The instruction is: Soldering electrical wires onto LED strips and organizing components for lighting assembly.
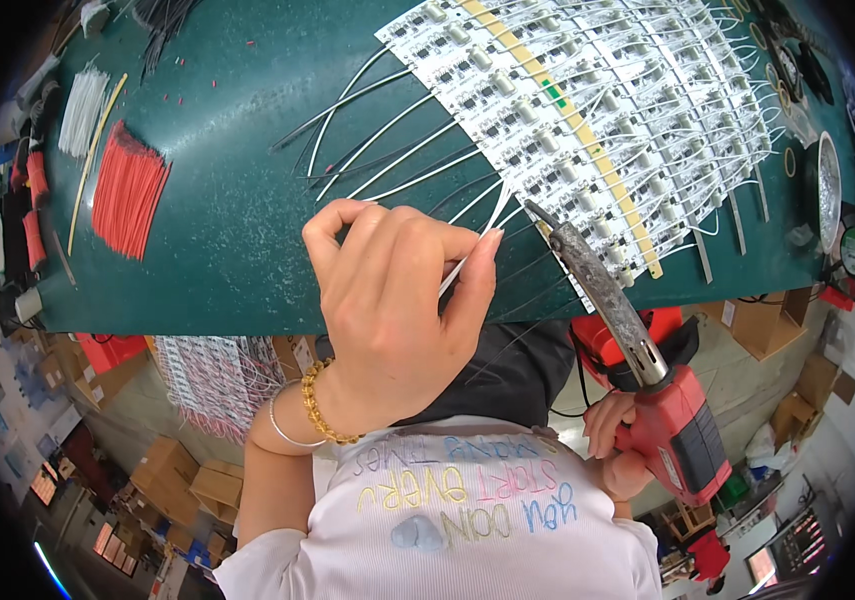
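My left hand [392, 295] is closed over the table's near edge, thumb and forefinger pinching a white wire [499, 208] whose end meets the near edge of a white circuit board panel [517, 135]. In my right hand [615, 440] is a red pistol-grip soldering iron [682, 430]. Its dark tip points at the board edge, just right of the wire's end; whether it touches cannot be made out. Several black and white wires fan out from the panel's left edge toward my left hand. A yellow strip [587, 135] lies across the panel.
On the green table [237, 280], a bundle of red wires [129, 195] and a bundle of white wires [82, 112] lie at left. A metal bowl [827, 190] stands at the right edge. Below the table are wired boards [217, 380] and cardboard boxes [164, 475].
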Tool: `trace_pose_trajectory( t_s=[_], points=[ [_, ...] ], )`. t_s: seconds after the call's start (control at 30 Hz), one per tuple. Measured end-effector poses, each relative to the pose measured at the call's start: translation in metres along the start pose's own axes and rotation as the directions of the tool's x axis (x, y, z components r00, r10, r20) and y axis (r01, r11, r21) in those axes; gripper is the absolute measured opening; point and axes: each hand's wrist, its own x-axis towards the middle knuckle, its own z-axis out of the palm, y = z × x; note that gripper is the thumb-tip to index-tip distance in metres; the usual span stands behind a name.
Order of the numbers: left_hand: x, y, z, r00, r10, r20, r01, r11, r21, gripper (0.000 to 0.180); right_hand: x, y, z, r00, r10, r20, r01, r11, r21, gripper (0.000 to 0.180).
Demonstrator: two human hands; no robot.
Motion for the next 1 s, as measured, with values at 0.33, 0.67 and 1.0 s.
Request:
trace_pose_trajectory(
  t_s=[0.33, 0.67, 1.0],
  points=[
    [-0.001, -0.001, 0.004, 1.0, 0.012, -0.018, -0.011, 1.0, 0.012, 0.019, 0.001, 0.002, -0.001, 0.994, -0.088, 0.062, 0.076, 0.983, 0.167, 0.027],
    [0.004, 0.011, -0.034, 0.996, -0.08, 0.027, 0.08, 0.997, 0.0, 0.012, -0.004, 0.006, -0.012, 0.99, -0.127, 0.054, 0.113, 0.972, 0.207, 0.038],
    [-0.003, 0.008, -0.006, 0.997, -0.003, 0.072, 0.01, 0.995, -0.102, 0.011, -0.015, 0.011, -0.019, 0.989, -0.142, 0.051, 0.127, 0.966, 0.224, 0.049]
  ],
)
